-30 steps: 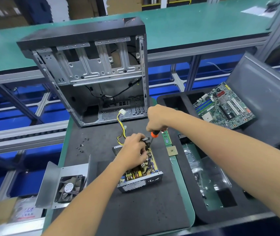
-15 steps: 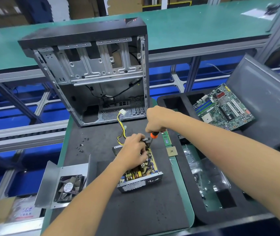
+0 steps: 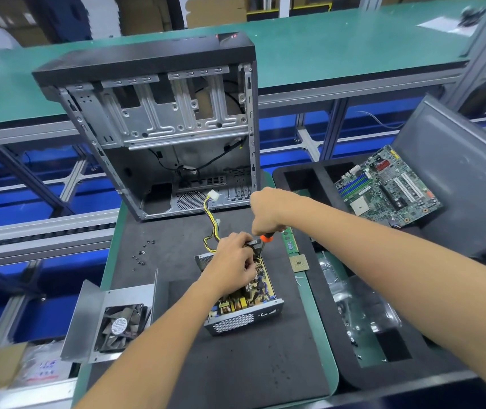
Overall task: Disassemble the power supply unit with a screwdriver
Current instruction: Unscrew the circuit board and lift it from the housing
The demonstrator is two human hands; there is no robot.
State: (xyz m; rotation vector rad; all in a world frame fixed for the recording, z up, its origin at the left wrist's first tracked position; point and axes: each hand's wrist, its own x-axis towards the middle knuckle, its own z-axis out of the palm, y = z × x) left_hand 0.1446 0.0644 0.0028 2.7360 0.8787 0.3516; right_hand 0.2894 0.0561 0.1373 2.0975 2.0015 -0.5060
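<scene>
Both busy: left hand (image 3: 233, 262) grips the power supply unit (image 3: 243, 299), right hand (image 3: 266, 210) clutches the screwdriver (image 3: 264, 243).

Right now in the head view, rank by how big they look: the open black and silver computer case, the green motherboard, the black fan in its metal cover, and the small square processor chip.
1. open black and silver computer case
2. green motherboard
3. black fan, though being nearer the camera enlarges it
4. small square processor chip

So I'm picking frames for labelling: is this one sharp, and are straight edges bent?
Head view: centre sharp, open grey power supply unit and orange-handled screwdriver crisp; far top-left corner smeared; wide-angle lens bows the green bench edge; lighting even, with no strong glare.
</scene>
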